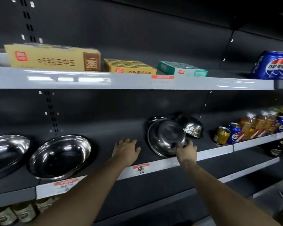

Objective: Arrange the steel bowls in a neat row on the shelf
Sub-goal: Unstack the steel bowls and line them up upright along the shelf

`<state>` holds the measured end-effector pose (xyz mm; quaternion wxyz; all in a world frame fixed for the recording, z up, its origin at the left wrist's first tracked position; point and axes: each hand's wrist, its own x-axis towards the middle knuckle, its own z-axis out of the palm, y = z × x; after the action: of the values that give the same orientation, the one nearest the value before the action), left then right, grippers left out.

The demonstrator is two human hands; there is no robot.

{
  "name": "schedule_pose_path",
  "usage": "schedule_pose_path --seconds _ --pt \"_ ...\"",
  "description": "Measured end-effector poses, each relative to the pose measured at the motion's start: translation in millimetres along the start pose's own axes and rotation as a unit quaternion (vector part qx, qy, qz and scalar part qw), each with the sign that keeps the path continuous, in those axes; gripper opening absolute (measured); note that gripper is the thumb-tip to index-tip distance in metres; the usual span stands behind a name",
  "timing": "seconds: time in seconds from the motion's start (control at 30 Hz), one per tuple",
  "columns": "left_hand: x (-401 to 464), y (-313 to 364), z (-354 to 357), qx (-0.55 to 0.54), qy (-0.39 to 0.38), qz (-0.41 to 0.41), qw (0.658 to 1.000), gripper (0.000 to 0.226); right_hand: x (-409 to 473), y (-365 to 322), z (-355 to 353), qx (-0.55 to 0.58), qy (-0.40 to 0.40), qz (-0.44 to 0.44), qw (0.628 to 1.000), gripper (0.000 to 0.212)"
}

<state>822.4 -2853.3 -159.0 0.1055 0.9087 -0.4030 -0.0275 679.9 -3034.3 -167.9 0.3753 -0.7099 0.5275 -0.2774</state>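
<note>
The right hand [186, 148] pinched the rim of a tilted steel bowl [167, 137] on the shelf [170, 162], presumably to reposition it; the left hand [127, 150] rested flat, fingers spread, probably steadying.

The dark middle shelf [104, 144] carries two steel bowls standing upright side by side at its left: the far-left bowl [6, 149], cut by the frame edge, and the second bowl [60, 157] just beside it. Toward the right, a tilted bowl [165, 137] leans on edge, with another bowl [155, 120] behind it and an overturned bowl [192, 126] just to its right. Further right stand a gold can [221, 135] and a blue can [234, 132], then bagged snacks [258, 123]. Price labels [140, 168] sit on the shelf's front strip.
</note>
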Motion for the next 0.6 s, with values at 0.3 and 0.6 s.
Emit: schedule_pose_path --seconds 0.3,0.6 --pt "46.8 88.1 29.4 -0.067 -0.005 -0.074 0.995 0.062 94.2 23.9 -20.5 0.046 -0.035 -0.006 0.998 0.051" --pt "65.9 118.9 39.7 -0.264 0.000 -0.168 0.950 0.071 114.5 28.7 -13.8 0.039 -0.132 -0.083 0.987 0.048"
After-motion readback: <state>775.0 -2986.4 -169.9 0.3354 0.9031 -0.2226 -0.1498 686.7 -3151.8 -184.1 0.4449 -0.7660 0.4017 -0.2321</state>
